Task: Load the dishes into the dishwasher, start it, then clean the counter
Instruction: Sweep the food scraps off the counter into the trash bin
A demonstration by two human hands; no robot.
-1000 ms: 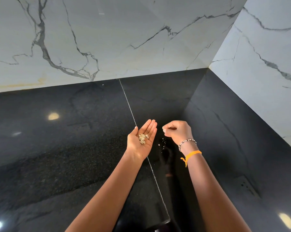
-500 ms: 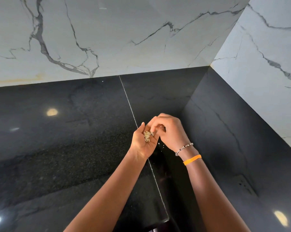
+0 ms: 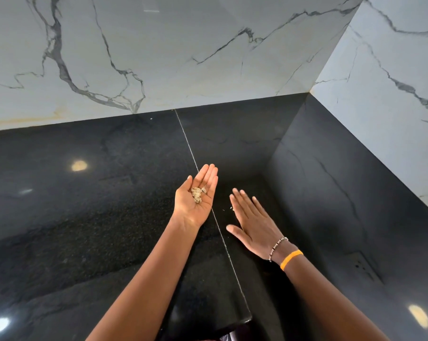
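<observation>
My left hand is held palm up over the black granite counter, cupping a small pile of pale food scraps. My right hand lies flat, palm down, fingers spread, just right of the counter's thin seam. A few tiny crumbs lie on the counter by its fingertips. No dishes or dishwasher are in view.
White marble walls meet in a corner at the back right. A dark raised side panel runs along the right, with an outlet reflected or set in it. The counter's front edge is near the bottom.
My right hand left the left palm, where it had dropped crumbs, and went down flat on the counter with fingers spread. The left hand stayed cupped with the scraps.
</observation>
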